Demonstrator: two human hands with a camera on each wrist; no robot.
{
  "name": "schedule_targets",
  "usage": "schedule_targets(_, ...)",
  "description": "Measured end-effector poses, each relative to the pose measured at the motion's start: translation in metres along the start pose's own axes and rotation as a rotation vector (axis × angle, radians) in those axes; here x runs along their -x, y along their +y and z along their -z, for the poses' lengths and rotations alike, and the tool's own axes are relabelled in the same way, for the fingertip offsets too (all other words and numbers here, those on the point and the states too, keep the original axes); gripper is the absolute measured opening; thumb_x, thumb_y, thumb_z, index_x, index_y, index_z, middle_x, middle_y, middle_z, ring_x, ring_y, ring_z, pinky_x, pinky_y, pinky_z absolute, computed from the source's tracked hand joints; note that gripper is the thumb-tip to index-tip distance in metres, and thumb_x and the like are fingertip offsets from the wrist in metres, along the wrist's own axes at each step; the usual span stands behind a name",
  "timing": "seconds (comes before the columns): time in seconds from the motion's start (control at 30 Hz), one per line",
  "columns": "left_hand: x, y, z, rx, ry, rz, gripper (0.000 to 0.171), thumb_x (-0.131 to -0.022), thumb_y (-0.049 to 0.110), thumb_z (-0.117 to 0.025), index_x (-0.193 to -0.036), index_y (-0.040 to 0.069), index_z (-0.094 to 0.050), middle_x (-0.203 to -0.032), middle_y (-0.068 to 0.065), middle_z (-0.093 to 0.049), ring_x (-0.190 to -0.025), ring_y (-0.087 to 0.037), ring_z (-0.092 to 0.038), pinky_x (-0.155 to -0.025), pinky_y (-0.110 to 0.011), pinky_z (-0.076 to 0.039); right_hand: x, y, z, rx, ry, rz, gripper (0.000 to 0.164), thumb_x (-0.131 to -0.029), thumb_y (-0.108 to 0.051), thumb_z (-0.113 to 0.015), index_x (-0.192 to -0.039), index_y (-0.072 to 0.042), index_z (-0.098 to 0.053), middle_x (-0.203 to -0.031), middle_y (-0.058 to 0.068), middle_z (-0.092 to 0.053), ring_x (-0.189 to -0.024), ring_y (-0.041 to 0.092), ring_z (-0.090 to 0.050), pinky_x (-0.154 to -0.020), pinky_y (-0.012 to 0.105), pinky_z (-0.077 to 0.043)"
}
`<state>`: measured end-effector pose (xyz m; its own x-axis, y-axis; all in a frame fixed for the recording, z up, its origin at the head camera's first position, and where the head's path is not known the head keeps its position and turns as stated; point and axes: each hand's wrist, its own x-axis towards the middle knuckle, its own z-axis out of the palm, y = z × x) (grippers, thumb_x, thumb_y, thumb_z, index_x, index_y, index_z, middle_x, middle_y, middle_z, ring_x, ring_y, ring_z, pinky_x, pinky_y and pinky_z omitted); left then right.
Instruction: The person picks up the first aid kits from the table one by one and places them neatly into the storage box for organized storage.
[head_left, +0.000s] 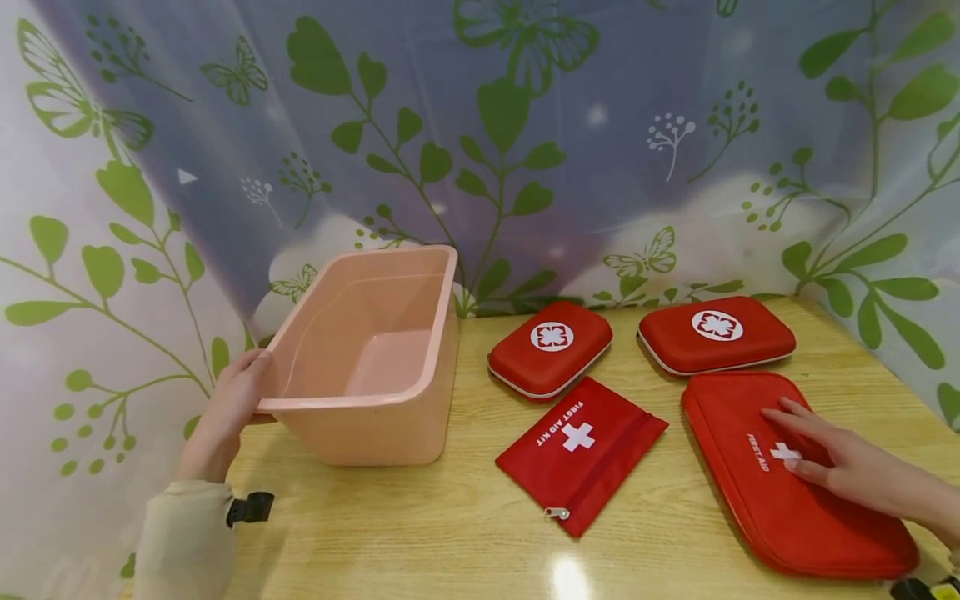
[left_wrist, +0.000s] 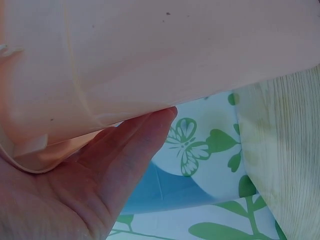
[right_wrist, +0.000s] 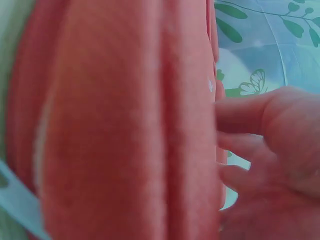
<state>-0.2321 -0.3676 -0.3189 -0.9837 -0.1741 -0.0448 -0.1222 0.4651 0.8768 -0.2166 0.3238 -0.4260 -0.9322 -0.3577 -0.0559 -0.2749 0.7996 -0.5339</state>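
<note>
Apparently, the step in hand is a two-sided one: the left hand (head_left: 231, 398) steadies the pink bin (head_left: 382, 433) while the right hand (head_left: 855, 467) makes contact with the large red pouch (head_left: 795, 521). The bin stands toward the table's (head_left: 375, 533) back left corner, and the left fingers grip its rim on the left side. The pouch lies flat near the table's right edge, its white cross beside the right thumb. On that side the fingers are spread and rest on the top face without pinching anything.

Between bin and pouch lies a thin zip pouch (head_left: 581, 454), near the table's middle; two hard red cases, the left case (head_left: 551, 346) and the right case (head_left: 716, 333), sit along the back edge, the latter just behind the large pouch.

If the pouch is to be lifted, the next move would likely call for the right fingers to reach its side and close round it, because a flat palm gives little hold.
</note>
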Motion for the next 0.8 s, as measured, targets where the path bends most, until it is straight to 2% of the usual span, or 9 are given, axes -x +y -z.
schedule_targets(0.13, 0.0, -0.002, 0.002, -0.005, -0.006, 0.002, 0.063, -0.106, 0.039, -0.024, -0.15, -0.005, -0.026, -0.137, -0.038, -0.04, -0.077, -0.008, -0.062, -0.063, -0.033, -0.06, 0.001, -0.005, 0.002, 0.041, 0.041, -0.099, 0.072, -0.094, -0.028, -0.066, -0.145, 0.01, -0.031, -0.141, 0.045, -0.025, -0.12, 0.062, -0.03, -0.091, 0.077, -0.035)
schedule_targets(0.23, 0.0, -0.003, 0.002, -0.006, -0.012, 0.003, 0.062, -0.107, 0.039, -0.024, -0.15, -0.005, -0.026, -0.136, -0.038, -0.04, -0.076, -0.007, -0.063, -0.063, -0.033, -0.06, 0.002, -0.009, 0.004, 0.097, 0.062, -0.185, 0.086, -0.097, -0.046, -0.058, -0.142, 0.02, -0.024, -0.136, 0.049, -0.027, -0.118, 0.063, -0.031, -0.093, 0.076, -0.034)
schedule_targets(0.33, 0.0, -0.003, 0.002, -0.006, -0.012, 0.003, 0.061, -0.107, 0.038, -0.024, -0.149, -0.006, -0.027, -0.134, -0.038, -0.041, -0.074, -0.006, -0.063, -0.063, -0.033, -0.06, 0.002, -0.011, 0.006, 0.107, -0.024, -0.307, 0.104, -0.096, -0.061, -0.047, -0.14, 0.026, -0.011, -0.129, 0.052, -0.03, -0.108, 0.06, -0.04, -0.086, 0.07, -0.044)
schedule_targets(0.4, 0.001, -0.003, 0.001, -0.006, -0.01, 0.003, 0.061, -0.107, 0.038, -0.024, -0.148, -0.006, -0.029, -0.133, -0.038, -0.042, -0.074, -0.006, -0.063, -0.063, -0.033, -0.06, 0.002, -0.012, 0.005, 0.095, -0.104, -0.381, 0.112, -0.094, -0.068, -0.042, -0.139, 0.027, -0.004, -0.121, 0.05, -0.036, -0.097, 0.054, -0.048, -0.078, 0.059, -0.052)
schedule_targets(0.47, 0.001, -0.003, -0.001, -0.008, -0.01, 0.004, 0.061, -0.107, 0.038, -0.024, -0.147, -0.007, -0.03, -0.132, -0.038, -0.043, -0.074, -0.007, -0.063, -0.063, -0.033, -0.06, 0.003, -0.012, 0.004, 0.074, -0.171, -0.435, 0.116, -0.092, -0.071, -0.041, -0.139, 0.027, 0.0, -0.114, 0.048, -0.041, -0.089, 0.046, -0.051, -0.07, 0.048, -0.053)
schedule_targets(0.53, 0.002, -0.003, -0.002, -0.007, -0.012, 0.004, 0.06, -0.107, 0.038, -0.025, -0.147, -0.007, -0.031, -0.131, -0.038, -0.044, -0.074, -0.008, -0.063, -0.063, -0.034, -0.06, 0.005, -0.011, 0.002, 0.06, -0.188, -0.458, 0.119, -0.09, -0.072, -0.045, -0.138, 0.027, 0.0, -0.109, 0.046, -0.043, -0.085, 0.041, -0.051, -0.066, 0.042, -0.053)
schedule_targets(0.6, 0.003, -0.003, -0.003, -0.008, -0.017, 0.006, 0.06, -0.107, 0.038, -0.025, -0.147, -0.007, -0.031, -0.131, -0.038, -0.044, -0.074, -0.009, -0.063, -0.062, -0.034, -0.06, 0.006, -0.01, -0.001, 0.049, -0.186, -0.478, 0.123, -0.087, -0.073, -0.05, -0.138, 0.027, 0.0, -0.109, 0.045, -0.042, -0.084, 0.04, -0.051, -0.065, 0.041, -0.055)
schedule_targets(0.8, 0.002, -0.004, -0.004, -0.016, -0.014, 0.001, 0.061, -0.107, 0.038, -0.024, -0.148, -0.006, -0.03, -0.131, -0.038, -0.044, -0.074, -0.009, -0.063, -0.063, -0.035, -0.06, 0.003, -0.006, -0.005, 0.084, -0.147, -0.461, 0.129, -0.083, -0.072, -0.057, -0.138, 0.026, 0.005, -0.119, 0.052, -0.03, -0.094, 0.053, -0.046, -0.074, 0.056, -0.054)
